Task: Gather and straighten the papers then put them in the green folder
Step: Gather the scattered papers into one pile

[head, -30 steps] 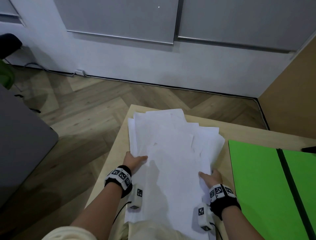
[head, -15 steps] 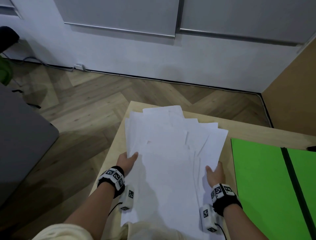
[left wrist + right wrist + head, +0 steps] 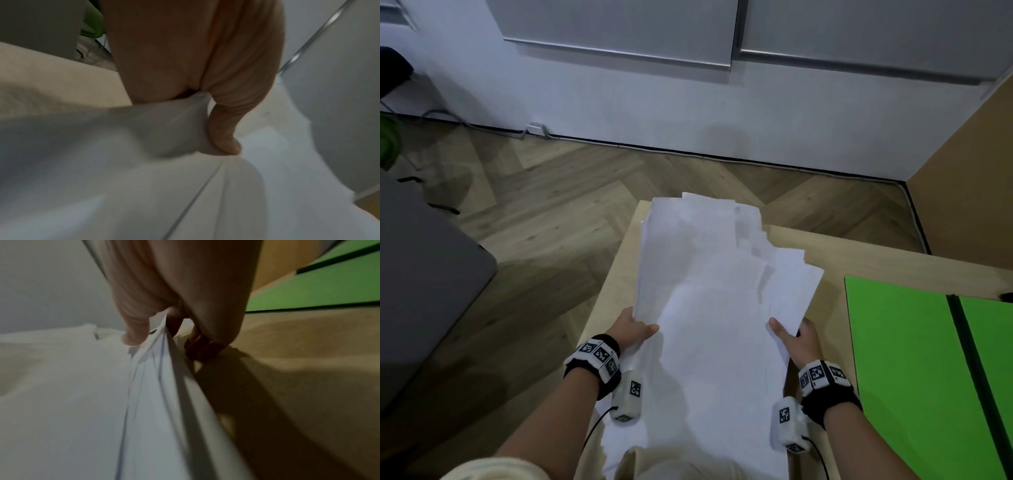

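**A:** Where are the papers (image 3: 709, 308), and where do the hands sit against them?

**B:** A loose, fanned stack of white sheets lies lengthwise on a light wooden table (image 3: 616, 274), reaching from the person's lap to the far table edge. The sheets are uneven, with corners stepping out along the far right side. The left hand (image 3: 631, 329) is at the stack's left edge, about midway along it, and the right hand (image 3: 796, 337) is at the right edge, roughly level with the left. The stack lies between the two hands.

**A:** Are the hands holding the sheets?

**B:** Yes. In the left wrist view the left hand (image 3: 195, 65) pinches the paper edge (image 3: 144, 129), thumb on top and the other fingers hidden beneath. In the right wrist view the right hand (image 3: 174, 288) pinches several sheet edges (image 3: 156, 369), thumb above and fingers curled below. The sheets rise at that edge, off the tabletop (image 3: 308, 369).

**A:** And the green folder (image 3: 914, 359)?

**B:** It lies open and flat on the table to the right of the papers, just beside the right hand but apart from it, with a dark spine strip running down it. The right wrist view shows its green surface (image 3: 308, 293) beyond the hand.

**A:** Anything else around?

**B:** Both wrists wear black bands with patterned white marker blocks. Beyond the table are a herringbone wood floor (image 3: 551, 212) and a pale wall (image 3: 654, 109).
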`<state>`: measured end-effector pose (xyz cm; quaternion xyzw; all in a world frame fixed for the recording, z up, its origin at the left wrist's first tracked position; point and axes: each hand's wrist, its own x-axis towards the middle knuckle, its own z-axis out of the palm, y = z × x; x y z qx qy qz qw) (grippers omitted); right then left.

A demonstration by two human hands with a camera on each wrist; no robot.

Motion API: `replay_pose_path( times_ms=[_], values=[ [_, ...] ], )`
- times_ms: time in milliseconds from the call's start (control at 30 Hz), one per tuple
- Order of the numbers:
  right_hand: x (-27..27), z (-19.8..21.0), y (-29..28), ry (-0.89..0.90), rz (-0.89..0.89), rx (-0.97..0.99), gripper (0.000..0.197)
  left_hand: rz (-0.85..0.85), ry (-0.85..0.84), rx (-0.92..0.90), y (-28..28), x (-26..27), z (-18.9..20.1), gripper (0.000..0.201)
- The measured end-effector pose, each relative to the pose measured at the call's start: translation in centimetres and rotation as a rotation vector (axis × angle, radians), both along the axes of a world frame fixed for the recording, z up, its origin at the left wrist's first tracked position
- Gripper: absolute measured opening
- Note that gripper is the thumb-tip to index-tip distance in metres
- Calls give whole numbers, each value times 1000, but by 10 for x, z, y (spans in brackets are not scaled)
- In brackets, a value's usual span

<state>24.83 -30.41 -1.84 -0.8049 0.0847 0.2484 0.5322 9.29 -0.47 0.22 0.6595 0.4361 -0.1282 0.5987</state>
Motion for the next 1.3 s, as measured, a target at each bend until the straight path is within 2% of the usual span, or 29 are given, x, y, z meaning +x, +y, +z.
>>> replay_pose_path(
  times_ms=[33,100,133,167,233,267,333,367,433,500,533,600,667,700,767,867,900,967,1067,1100,1200,1233,1300],
  values=[
    [-2,4,-1,26,-25,46,78,9,23,-29,3,-3,-3,56],
    [-8,17,0,101,-72,160,68,63,42,-94,9,-8,-12,86],
    [-11,20,2,137,-71,207,64,73,47,-108,11,-9,-19,93],
    [-13,19,2,167,-62,258,72,60,54,-98,10,-8,-19,94],
    [-18,18,6,217,-40,271,102,-20,36,-80,-2,-5,-5,81],
    [-21,19,8,189,-27,251,108,-59,14,-52,-9,-1,3,69],
    [-26,23,12,151,-23,112,97,-60,-13,40,-24,6,11,51],
    [-26,26,9,183,-28,116,91,-43,-14,65,-28,8,13,46],
    [-30,28,4,233,-13,116,97,-44,-8,65,-33,7,17,41],
    [-28,12,-12,250,2,146,125,-63,-9,-3,-28,-2,16,43],
    [-28,7,-21,282,47,181,131,-75,-15,-49,-24,-8,13,45],
    [-31,5,-36,371,43,297,114,-54,-50,-196,-15,-21,11,57],
    [-44,31,-34,443,52,422,87,-21,-70,-354,-10,-27,12,73],
    [-48,35,-33,480,61,545,79,-31,-83,-415,-9,-28,15,79],
    [-52,42,-29,516,70,732,77,-50,-131,-490,-8,-25,19,81],
    [-55,45,-17,454,98,685,84,-93,-168,-396,-19,-15,30,86],
    [-54,43,-14,422,90,616,88,-110,-160,-341,-24,-13,33,83],
    [-56,50,-7,304,79,426,93,-138,-145,-216,-33,-8,39,64],
    [-48,59,-3,93,32,182,64,-107,-174,-133,-43,-1,53,43],
    [-45,70,-2,55,27,163,56,-99,-218,-133,-47,2,65,37],
    [-31,124,0,-142,10,234,26,-64,-387,-76,-53,16,116,23],
    [-26,144,0,-220,-2,271,22,-45,-461,-39,-54,22,136,20],
    [-22,187,-1,-366,-43,361,25,-19,-614,3,-54,31,176,18]
  ],
)
